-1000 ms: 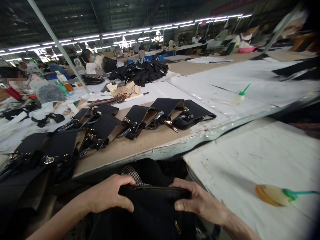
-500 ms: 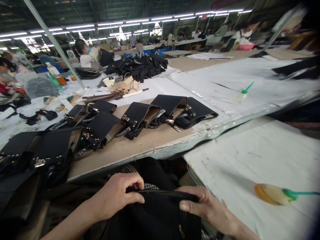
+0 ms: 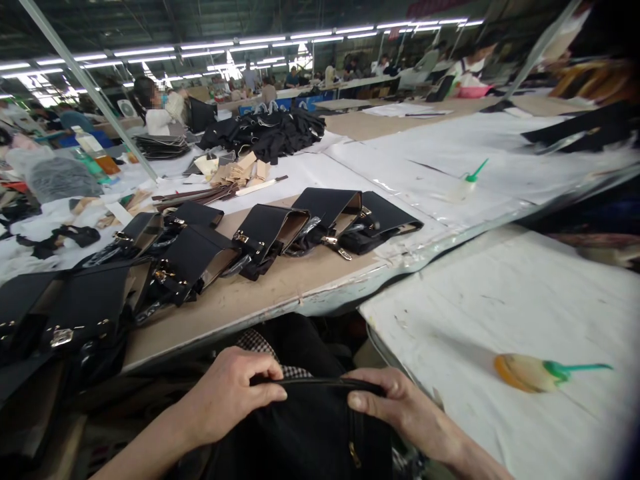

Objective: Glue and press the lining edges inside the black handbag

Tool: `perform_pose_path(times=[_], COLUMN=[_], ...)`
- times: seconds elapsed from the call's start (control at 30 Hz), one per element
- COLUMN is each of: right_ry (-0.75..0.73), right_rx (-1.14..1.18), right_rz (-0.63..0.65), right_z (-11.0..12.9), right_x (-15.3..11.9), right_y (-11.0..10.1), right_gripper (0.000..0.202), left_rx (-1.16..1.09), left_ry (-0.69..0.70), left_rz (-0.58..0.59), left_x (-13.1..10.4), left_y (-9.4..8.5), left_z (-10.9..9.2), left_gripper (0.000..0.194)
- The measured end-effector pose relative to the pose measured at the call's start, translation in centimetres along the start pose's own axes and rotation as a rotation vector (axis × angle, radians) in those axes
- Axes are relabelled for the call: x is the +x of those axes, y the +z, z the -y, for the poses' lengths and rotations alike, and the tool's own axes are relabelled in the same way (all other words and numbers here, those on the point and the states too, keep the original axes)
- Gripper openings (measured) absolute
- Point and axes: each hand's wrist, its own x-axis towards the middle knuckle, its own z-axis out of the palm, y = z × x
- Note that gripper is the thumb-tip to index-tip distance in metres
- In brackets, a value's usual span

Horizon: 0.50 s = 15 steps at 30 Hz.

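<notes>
A black fabric piece with a gold zipper pull [image 3: 320, 427] hangs over my lap, its folded top edge stretched between my hands. My left hand [image 3: 240, 387] pinches that edge at its left end between thumb and fingers. At the other end, my right hand [image 3: 387, 400] grips the same edge, thumb on the near face and fingers behind it. The zipper pull dangles low, just left of and below my right hand. Whether the piece is a bag lining or a whole bag, I cannot tell.
Several black handbags [image 3: 270, 230] with gold clasps lie along the brown board [image 3: 280, 293] ahead. A glue bottle [image 3: 530, 372] with a green nozzle lies on the white table [image 3: 450, 320] at right. Farther back are a black pile [image 3: 265, 130] and a seated person [image 3: 163, 110].
My right hand has shifted slightly left along the edge, and its thumb sits closer to the rim. The edge looks more folded and even. The view has turned a little to the right.
</notes>
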Motion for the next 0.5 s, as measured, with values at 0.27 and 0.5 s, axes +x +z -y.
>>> perform_pose_path(times=[0.27, 0.5], right_ry=[0.029, 0.05], right_rx=[0.097, -0.007], right_rz=[-0.057, 0.02], right_z=[0.2, 0.6], right_x=[-0.2, -0.1], right_y=[0.9, -0.3], right_gripper=[0.039, 0.044], left_rx=[-0.208, -0.205], left_ry=[-0.121, -0.13], left_rz=[0.034, 0.063], left_x=[0.3, 0.2], left_y=[0.7, 0.8], left_z=[0.0, -0.1], left_gripper=[0.02, 0.025])
